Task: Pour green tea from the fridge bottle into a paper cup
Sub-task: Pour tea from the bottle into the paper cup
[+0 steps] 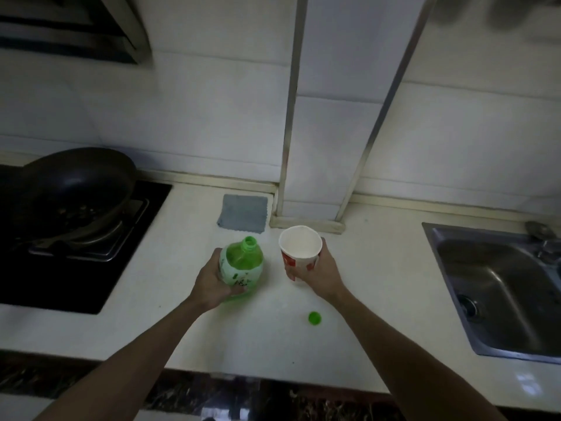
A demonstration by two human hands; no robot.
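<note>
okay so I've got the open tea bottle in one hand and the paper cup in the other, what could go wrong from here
1. The paper cup is held by the right hand rather than resting flat on the counter; a thin cup might buckle or tip once tea goes in.
2. The green bottle, gripped by the left hand, looks wide, so the stream could overshoot the rim.
3. The loose green cap lies beneath the right forearm and could get knocked away.

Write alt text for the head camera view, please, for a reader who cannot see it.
A person's left hand grips an uncapped green tea bottle while the right hand holds an empty paper cup beside it above a white counter. The green cap lies nearby, between a stove and sink.
</note>
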